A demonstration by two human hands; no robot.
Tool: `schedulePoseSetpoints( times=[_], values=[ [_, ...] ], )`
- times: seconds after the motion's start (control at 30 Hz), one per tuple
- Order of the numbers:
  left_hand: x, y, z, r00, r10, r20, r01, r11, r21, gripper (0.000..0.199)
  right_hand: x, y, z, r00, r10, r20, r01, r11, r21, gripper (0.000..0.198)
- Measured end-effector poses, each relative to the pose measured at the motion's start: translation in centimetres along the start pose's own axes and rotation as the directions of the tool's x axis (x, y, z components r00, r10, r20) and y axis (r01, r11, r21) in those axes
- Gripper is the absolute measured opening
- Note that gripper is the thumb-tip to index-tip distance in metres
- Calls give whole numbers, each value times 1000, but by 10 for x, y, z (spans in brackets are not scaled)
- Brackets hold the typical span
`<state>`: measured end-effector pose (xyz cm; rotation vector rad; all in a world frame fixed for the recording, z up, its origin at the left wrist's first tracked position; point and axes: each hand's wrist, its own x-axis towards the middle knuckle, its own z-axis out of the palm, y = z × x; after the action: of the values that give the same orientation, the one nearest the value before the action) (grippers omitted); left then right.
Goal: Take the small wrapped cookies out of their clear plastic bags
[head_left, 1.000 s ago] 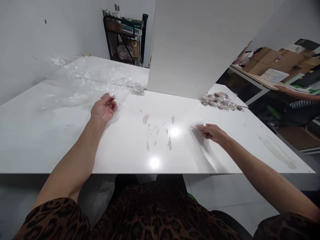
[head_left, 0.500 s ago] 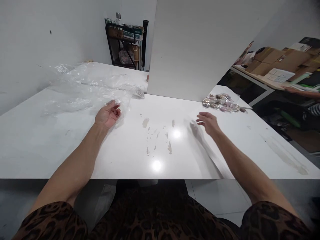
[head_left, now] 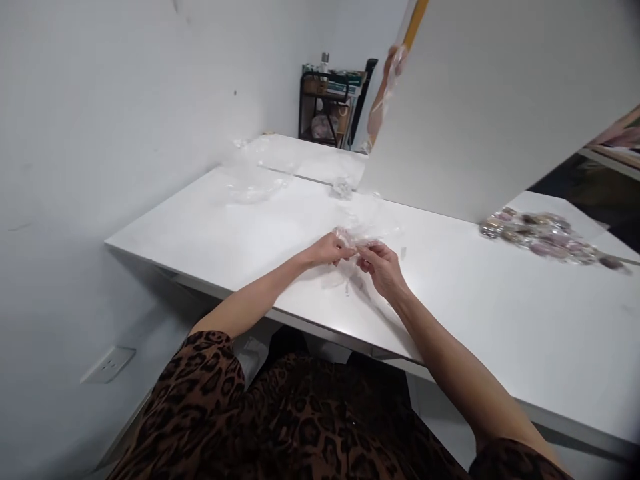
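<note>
Above the white table (head_left: 195,213), my left hand (head_left: 327,249) and my right hand (head_left: 383,265) meet in front of me. Between them is a crumpled clear plastic bag (head_left: 373,230), pinched in the fingers of both hands. Part of it spreads out behind the fingertips, and its edges are blurred. More clear plastic bags (head_left: 255,180) lie loosely at the table's far left. Near the foot of the upright panel sits a small wrapped bundle (head_left: 342,188), its contents too blurred to tell.
A tall white panel (head_left: 475,113) stands across the back of the table. Several wrapped, stone-like pieces (head_left: 550,235) lie in a pile at the right. Behind the panel's left edge shows another person's arm (head_left: 380,100) with clear plastic. A black shelf rack (head_left: 325,107) stands farther back.
My hands have come together from wide apart and now both grip a clear plastic bag. The view has turned left. Another person's arm now shows beside the panel.
</note>
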<state>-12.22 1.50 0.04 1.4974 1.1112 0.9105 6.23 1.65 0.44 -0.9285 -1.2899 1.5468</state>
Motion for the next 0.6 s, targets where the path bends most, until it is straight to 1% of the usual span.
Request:
schedulePoseSetpoints(
  times=[0.07,0.13,0.17,0.23,0.3,0.37,0.4,0.43,0.47,0.5,0.53,0.57,0.6],
  values=[
    [-7,-5,0,1000,17,-25,-17,1000,24,40,-1,2,1,999,-36,32,37,999,-33,41],
    [-14,-6,-4,999,36,-18,-36,999,1,38,-1,2,-3,995,-57,79,63,995,-79,38],
    [-15,-4,-9,999,28,-32,-28,1000,-10,36,-1,2,-5,994,-68,81,75,992,-98,38],
    [-14,5,-22,993,-30,-114,28,999,-20,31,1,3,-12,996,-87,36,91,989,-118,39],
    [-4,21,-44,962,-98,-253,92,995,-35,27,5,5,-19,996,-87,-31,83,988,-128,42],
    [15,41,-73,903,-144,-404,133,990,-56,25,9,8,-26,995,-64,-71,55,990,-129,47],
    [28,52,-91,860,-150,-488,128,989,-78,28,12,10,-28,996,-53,-78,42,991,-126,48],
    [42,63,-109,828,-142,-542,101,989,-105,29,13,12,-30,996,-42,-79,32,992,-123,49],
    [56,73,-128,778,-146,-611,71,987,-145,30,14,14,-31,997,-31,-73,22,992,-121,50],
    [70,82,-147,724,-160,-671,33,980,-198,28,15,16,-32,998,-20,-62,12,992,-123,49],
    [84,90,-164,674,-162,-721,-37,967,-252,24,15,17,-32,999,-10,-48,3,992,-127,49],
    [97,95,-180,628,-159,-762,-129,944,-303,21,15,18,-31,999,0,-32,-4,991,-131,49],
    [109,97,-192,592,-151,-792,-221,915,-339,21,14,18,-31,1000,7,-19,-9,991,-135,48]
  ],
)
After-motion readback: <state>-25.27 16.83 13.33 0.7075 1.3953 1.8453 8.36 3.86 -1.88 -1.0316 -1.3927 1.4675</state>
